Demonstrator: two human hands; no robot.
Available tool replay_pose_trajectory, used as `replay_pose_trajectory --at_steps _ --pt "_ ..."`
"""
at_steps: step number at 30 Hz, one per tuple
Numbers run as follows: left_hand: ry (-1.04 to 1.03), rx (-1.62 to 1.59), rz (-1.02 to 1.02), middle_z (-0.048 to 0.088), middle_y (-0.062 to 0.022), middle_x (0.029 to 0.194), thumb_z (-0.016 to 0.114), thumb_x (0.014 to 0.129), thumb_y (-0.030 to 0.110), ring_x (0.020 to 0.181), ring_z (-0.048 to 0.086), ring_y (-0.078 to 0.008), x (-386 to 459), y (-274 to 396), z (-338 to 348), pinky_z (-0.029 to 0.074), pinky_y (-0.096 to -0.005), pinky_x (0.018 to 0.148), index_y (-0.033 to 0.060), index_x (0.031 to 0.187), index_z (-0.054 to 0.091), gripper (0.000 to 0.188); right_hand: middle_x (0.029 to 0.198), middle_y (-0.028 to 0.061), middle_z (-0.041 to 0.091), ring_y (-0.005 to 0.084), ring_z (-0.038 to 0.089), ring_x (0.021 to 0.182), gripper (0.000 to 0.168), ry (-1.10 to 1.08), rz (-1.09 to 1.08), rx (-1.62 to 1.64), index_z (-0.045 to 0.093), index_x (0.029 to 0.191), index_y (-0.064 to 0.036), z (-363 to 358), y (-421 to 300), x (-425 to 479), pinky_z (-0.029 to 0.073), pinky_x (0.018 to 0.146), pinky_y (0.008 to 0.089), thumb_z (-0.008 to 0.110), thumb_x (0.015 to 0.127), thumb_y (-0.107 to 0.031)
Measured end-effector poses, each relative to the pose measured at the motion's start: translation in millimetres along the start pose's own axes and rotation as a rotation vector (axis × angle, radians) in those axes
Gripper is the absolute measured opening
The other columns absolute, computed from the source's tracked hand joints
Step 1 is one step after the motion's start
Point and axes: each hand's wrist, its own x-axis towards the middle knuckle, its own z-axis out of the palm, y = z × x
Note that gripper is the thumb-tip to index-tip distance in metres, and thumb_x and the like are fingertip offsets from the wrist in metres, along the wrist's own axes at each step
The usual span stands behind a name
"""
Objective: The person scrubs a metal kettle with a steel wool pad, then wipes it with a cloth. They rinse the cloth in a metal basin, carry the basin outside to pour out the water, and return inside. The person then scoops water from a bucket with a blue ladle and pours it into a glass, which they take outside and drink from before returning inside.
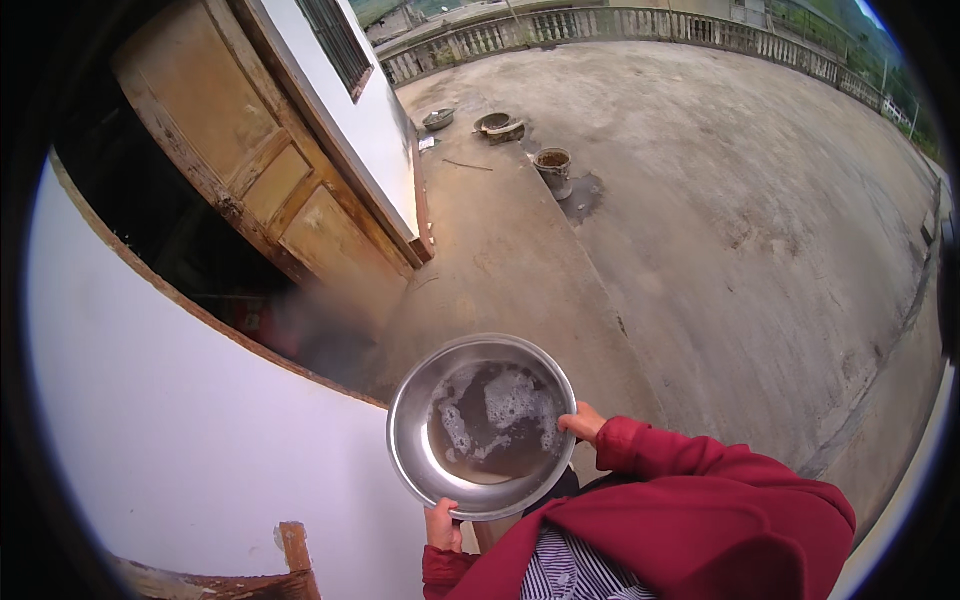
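Between my two hands I hold a round stainless steel basin (409, 435) in front of my body. Murky brownish water (480, 397) with patches of white foam (514, 397) lies in it. My left hand (445, 526) grips the rim at the lower left, its thumb over the edge. On the opposite side, my right hand (585, 422) clasps the rim, thumb inside and the other fingers hidden beneath. Both arms wear dark red sleeves.
A worn wooden door (247, 150) stands ajar at a dark doorway to the left, beside a white wall (225, 465). Ahead, a bucket (553, 171) stands at a low concrete step edge (592, 255), with shallow basins (439, 118) farther off. A balustrade (570, 26) bounds the terrace.
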Motion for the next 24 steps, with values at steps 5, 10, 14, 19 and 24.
replay_pose_trajectory --at_steps 5,10,14,19,24 --pt "-0.079 0.001 -0.011 0.051 -0.0063 0.093 0.049 0.064 -0.002 0.087 0.051 -0.0198 126.9 39.2 59.7 0.043 -0.0323 0.074 -0.0001 0.108 0.046 0.044 0.077 0.0124 0.058 0.0243 0.058 0.066 0.032 0.087 0.033 0.066 0.055 0.094 0.001 -21.7 -65.2 94.9 0.05 0.057 0.0374 0.053 0.065 -0.012" --pt "-0.145 0.065 -0.079 0.052 -0.0063 0.092 0.048 0.065 -0.001 0.084 0.052 -0.0204 234.7 98.3 127.2 0.044 -0.0329 0.072 0.0003 0.105 0.048 0.039 0.078 0.0146 0.058 0.0257 0.06 0.068 0.036 0.196 0.036 0.073 0.052 0.098 0.003 -53.9 -132.9 182.3 0.052 0.055 0.0377 0.053 0.065 -0.01" --pt "-0.196 0.088 -0.095 0.052 -0.0052 0.09 0.049 0.065 -0.001 0.082 0.052 -0.0188 309.9 139.4 190.3 0.043 -0.0316 0.072 0.0014 0.102 0.049 0.036 0.077 0.0127 0.058 0.0234 0.058 0.063 0.034 0.237 0.028 0.083 0.053 0.097 0.001 -80.9 -177.3 251.5 0.05 0.051 0.0352 0.053 0.065 -0.01" --pt "-0.224 0.084 -0.078 0.052 -0.0048 0.091 0.049 0.065 -0.002 0.084 0.052 -0.0187 420.9 179.5 261.8 0.042 -0.0318 0.073 0.0014 0.104 0.05 0.04 0.078 0.0118 0.058 0.0215 0.058 0.063 0.036 0.252 0.002 0.074 0.052 0.1 0.0 -116.8 -235.4 370.2 0.049 0.05 0.0337 0.052 0.065 -0.01" --pt "-0.157 0.088 -0.063 0.053 -0.005 0.094 0.051 0.063 -0.002 0.087 0.051 -0.0208 503.6 233.9 336.8 0.042 -0.0341 0.078 0.0019 0.108 0.049 0.045 0.081 0.0126 0.058 0.0241 0.06 0.068 0.04 0.141 0.004 0.089 0.05 0.104 -0.001 -158.0 -316.5 476.4 0.052 0.053 0.0374 0.051 0.064 -0.008"
